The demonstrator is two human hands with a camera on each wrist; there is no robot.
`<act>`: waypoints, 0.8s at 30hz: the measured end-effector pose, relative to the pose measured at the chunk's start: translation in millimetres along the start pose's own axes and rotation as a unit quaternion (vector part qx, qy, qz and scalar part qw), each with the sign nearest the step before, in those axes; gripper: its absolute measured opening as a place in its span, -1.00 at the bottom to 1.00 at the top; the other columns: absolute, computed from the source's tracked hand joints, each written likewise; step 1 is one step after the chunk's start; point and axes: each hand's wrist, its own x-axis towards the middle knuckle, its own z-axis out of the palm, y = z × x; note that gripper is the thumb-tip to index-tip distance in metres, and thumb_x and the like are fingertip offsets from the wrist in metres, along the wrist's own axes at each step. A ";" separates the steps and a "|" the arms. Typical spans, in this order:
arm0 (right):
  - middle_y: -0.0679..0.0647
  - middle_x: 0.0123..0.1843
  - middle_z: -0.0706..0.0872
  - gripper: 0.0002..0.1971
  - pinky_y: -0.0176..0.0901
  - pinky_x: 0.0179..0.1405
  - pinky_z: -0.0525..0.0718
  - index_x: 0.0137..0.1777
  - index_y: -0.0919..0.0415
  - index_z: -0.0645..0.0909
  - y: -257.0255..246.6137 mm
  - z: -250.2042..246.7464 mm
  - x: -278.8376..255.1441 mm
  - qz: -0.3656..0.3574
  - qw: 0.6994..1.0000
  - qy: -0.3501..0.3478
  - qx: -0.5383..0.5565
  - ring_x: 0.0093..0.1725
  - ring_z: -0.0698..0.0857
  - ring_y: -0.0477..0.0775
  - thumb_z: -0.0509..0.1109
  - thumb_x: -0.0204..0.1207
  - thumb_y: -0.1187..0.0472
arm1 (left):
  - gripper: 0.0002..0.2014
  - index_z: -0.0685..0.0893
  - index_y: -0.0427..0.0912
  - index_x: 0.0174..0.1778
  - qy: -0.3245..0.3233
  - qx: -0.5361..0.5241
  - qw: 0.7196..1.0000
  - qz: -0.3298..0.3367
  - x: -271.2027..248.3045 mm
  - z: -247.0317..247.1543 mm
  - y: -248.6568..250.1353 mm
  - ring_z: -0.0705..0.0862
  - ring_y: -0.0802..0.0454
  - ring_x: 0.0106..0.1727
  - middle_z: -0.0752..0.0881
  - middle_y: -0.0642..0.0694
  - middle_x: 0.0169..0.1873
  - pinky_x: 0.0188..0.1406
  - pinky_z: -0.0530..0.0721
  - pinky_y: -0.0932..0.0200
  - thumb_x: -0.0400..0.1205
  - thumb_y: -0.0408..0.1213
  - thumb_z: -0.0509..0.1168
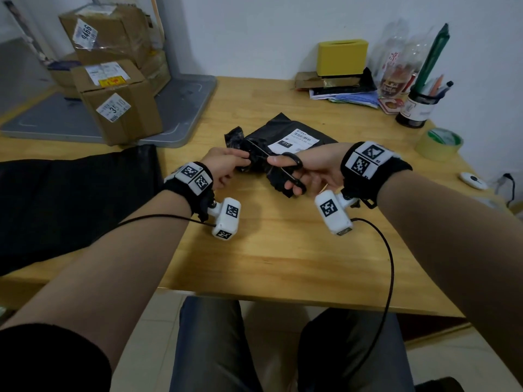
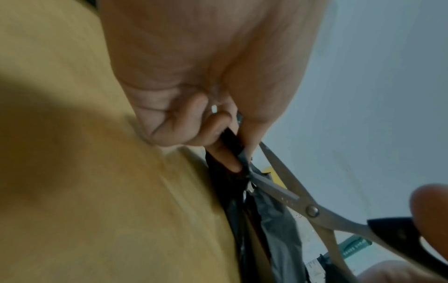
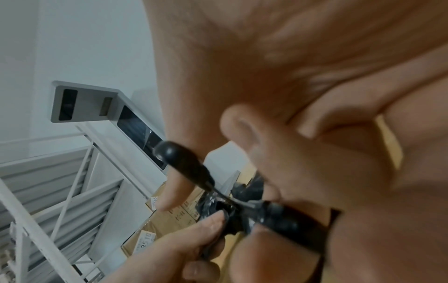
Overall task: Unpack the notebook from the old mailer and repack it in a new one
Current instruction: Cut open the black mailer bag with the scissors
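Wooden desk carried a black mailer at its middle, label up. The left hand had its grip pinched on the mailer's crumpled near edge, while the right hand gripped black-handled scissors, blades parted around that plastic beside the left fingers.

Both my forearms reach forward and angle inward, so my hands nearly meet. My left hand pinches black plastic between thumb and fingers, the other fingers curled under. My right hand has its thumb and fingers threaded through black handle loops, gripping them. A marker band wraps each wrist.
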 end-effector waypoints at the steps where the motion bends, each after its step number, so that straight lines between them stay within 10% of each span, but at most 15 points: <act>1: 0.05 -0.31 0.71 -0.26 -0.41 -0.64 0.31 -0.01 0.17 0.65 0.1 0.8 -0.8 -0.004 1.000 0.001 0.000 -0.68 0.35 -0.17 0.39 0.31 -0.57 | -0.78 0.79 0.06 0.12 0.011 -0.015 1.000 -0.009 0.0 0.9 -3.9 0.31 0.14 -0.56 0.56 0.00 -0.35 -0.68 0.21 0.33 0.59 -0.26 0.46; 6: 0.09 -0.20 0.75 -0.32 -0.35 -0.74 0.49 0.24 0.17 0.57 -9.7 10.0 -4.4 -0.037 0.999 0.009 0.018 -0.38 0.68 -0.04 0.43 0.43 -0.42 | -0.81 0.76 -0.17 -0.04 0.047 -0.080 0.994 -0.056 1.7 -1.4 -18.3 0.26 0.13 -0.54 0.51 -0.06 -0.30 -0.72 0.18 0.31 0.50 -0.22 0.56; 14: 0.07 -0.36 0.71 -0.37 -0.44 -0.77 0.44 0.19 0.21 0.56 -11.4 8.5 -5.0 -0.022 0.999 -0.023 0.020 -0.58 0.62 -0.11 0.36 0.50 -0.39 | -0.87 0.79 -0.10 0.03 0.048 -0.188 0.979 -0.063 7.7 -16.5 -24.5 0.29 0.17 -0.51 0.69 -0.10 0.00 -0.75 0.20 0.34 0.58 -0.25 0.48; 20: 0.02 -0.35 0.67 -0.26 -0.34 -0.47 0.63 0.04 0.20 0.60 -1.7 8.9 -1.6 -0.015 0.997 -0.072 0.017 -0.33 0.50 -0.09 0.23 0.44 -0.55 | -0.83 0.83 -0.05 0.08 0.074 -0.196 0.976 -0.051 9.1 -17.0 -14.7 0.32 0.19 -0.52 0.61 0.03 -0.32 -0.71 0.21 0.36 0.59 -0.26 0.47; 24: -0.02 -0.31 0.67 -0.24 0.12 -0.08 0.80 -0.02 0.15 0.65 6.4 2.0 6.4 -0.019 0.993 -0.108 0.047 -0.25 0.47 -0.06 0.26 0.33 -0.61 | -0.82 0.84 -0.02 0.09 0.088 -0.181 0.979 -0.040 12.4 -17.8 -14.7 0.30 0.18 -0.52 0.57 0.05 -0.38 -0.73 0.22 0.35 0.60 -0.25 0.46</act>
